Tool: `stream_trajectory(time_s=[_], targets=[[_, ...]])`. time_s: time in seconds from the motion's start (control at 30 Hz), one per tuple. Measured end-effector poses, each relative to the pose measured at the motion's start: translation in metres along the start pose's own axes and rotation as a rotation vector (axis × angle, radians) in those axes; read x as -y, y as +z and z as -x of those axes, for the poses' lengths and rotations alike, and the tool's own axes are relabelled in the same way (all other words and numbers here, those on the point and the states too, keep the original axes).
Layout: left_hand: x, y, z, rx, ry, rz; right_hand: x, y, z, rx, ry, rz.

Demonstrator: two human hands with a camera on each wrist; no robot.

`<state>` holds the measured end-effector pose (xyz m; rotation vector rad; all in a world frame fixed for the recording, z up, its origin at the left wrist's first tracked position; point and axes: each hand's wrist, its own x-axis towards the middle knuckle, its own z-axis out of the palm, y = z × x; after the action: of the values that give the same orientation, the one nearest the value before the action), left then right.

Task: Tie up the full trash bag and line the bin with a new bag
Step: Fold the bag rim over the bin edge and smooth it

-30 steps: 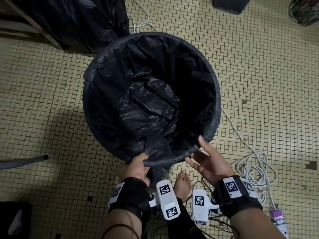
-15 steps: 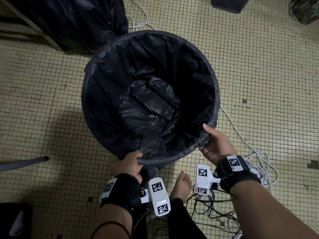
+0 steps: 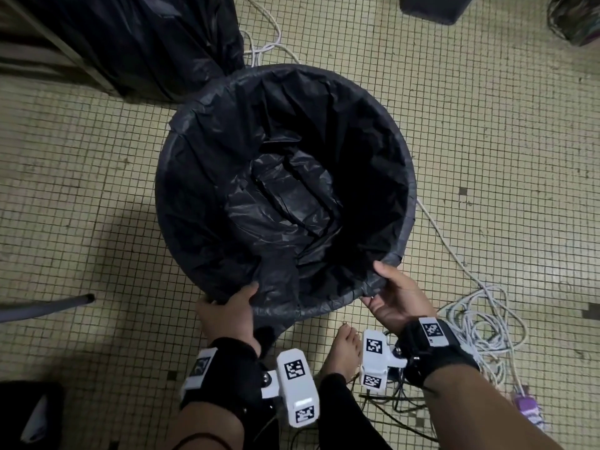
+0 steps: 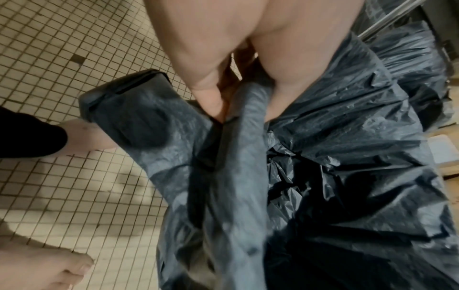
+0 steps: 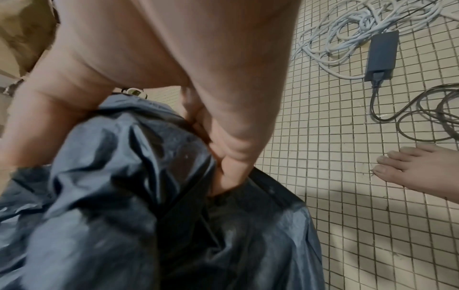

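A round black bin (image 3: 409, 203) stands on the tiled floor, lined with a new black bag (image 3: 279, 203) whose edge is folded over most of the rim. My left hand (image 3: 227, 311) grips the bag's edge at the near left of the rim, thumb on top, fingers under the plastic (image 4: 250, 109). My right hand (image 3: 394, 295) grips the bag's edge (image 5: 139, 153) at the near right of the rim, thumb inside, fingers outside. A full black trash bag (image 3: 139, 40) sits at the back left.
White cables (image 3: 480, 323) lie coiled on the floor to the right, with a dark power adapter (image 5: 381, 56). My bare foot (image 3: 344, 349) stands just below the bin. A dark rod (image 3: 45, 308) pokes in from the left, and dark objects sit at the top right.
My right hand went from open beside the rim to gripping the bag's edge on it. My left hand slid a little left along the rim. The bag's edge sits lower over the near rim.
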<state>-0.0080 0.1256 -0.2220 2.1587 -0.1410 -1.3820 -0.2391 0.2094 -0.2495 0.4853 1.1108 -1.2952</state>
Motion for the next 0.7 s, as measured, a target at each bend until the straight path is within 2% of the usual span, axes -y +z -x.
stream_trajectory(time_s=[0.1,0.2,0.3,0.4,0.53,0.6,0.7], targets=[[0.012,0.005,0.029,-0.024,-0.063,0.052,0.003,-0.001,0.003,-0.034,-0.012,0.048],[0.024,0.012,0.056,0.036,-0.287,0.024,0.011,-0.001,0.004,-0.056,-0.065,0.144],[0.032,0.024,0.073,0.123,-0.425,0.121,0.020,-0.001,0.004,-0.055,-0.084,0.213],[0.036,0.034,0.073,0.181,-0.450,0.182,0.023,0.003,0.004,-0.007,-0.070,0.257],[0.039,0.036,0.060,0.205,-0.438,0.055,0.021,0.003,0.002,0.031,-0.049,0.218],[0.039,0.034,0.053,0.200,-0.414,-0.016,0.019,0.006,0.004,0.040,-0.032,0.223],[0.032,0.030,0.043,0.161,-0.369,-0.003,0.011,0.011,0.006,0.021,-0.020,0.212]])
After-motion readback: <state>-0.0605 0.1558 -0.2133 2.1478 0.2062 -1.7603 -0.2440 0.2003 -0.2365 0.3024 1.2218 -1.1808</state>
